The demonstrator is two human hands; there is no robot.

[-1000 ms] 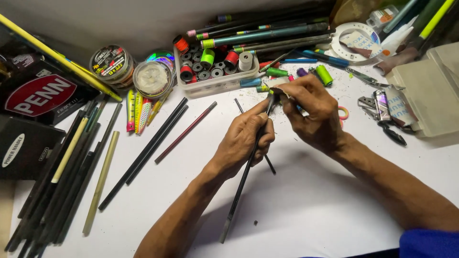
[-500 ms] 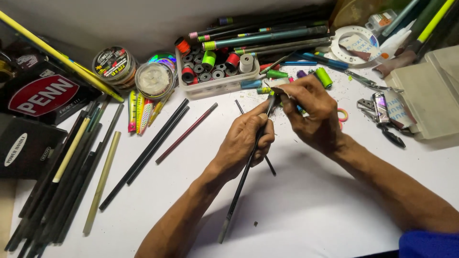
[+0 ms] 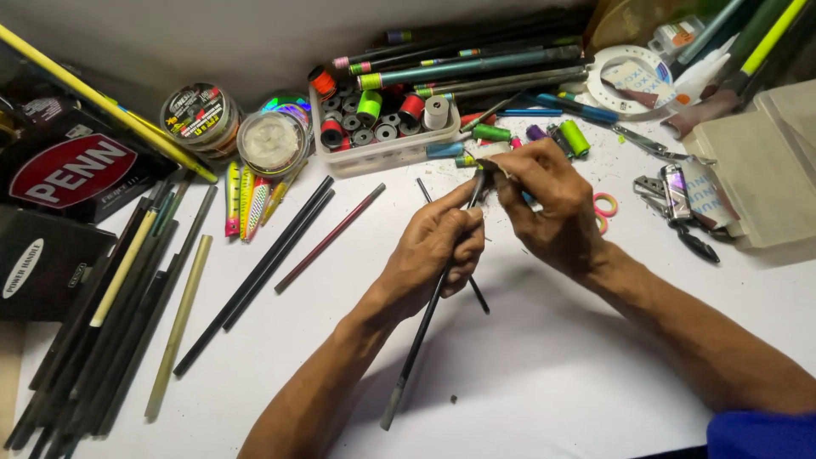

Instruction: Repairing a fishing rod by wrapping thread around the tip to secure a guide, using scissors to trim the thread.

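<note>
Left hand [image 3: 433, 251] closed around thin dark rod [image 3: 429, 310] mid-table, tip up. Right hand [image 3: 552, 208] pinching rod tip; grip there firm. Best kept steady, tip braced, rod not twisting. Two line spools [image 3: 234, 127] at far-left edge, one clear thread tray [image 3: 382, 153] at far edge.

Right hand [image 3: 552, 212] hides the rod [image 3: 425, 319] tip.

Far from you sits a clear tray of thread spools [image 3: 382, 136]; line reels [image 3: 270, 143] and bright lures [image 3: 242, 200] lie left, pliers [image 3: 680, 212] right.
</note>
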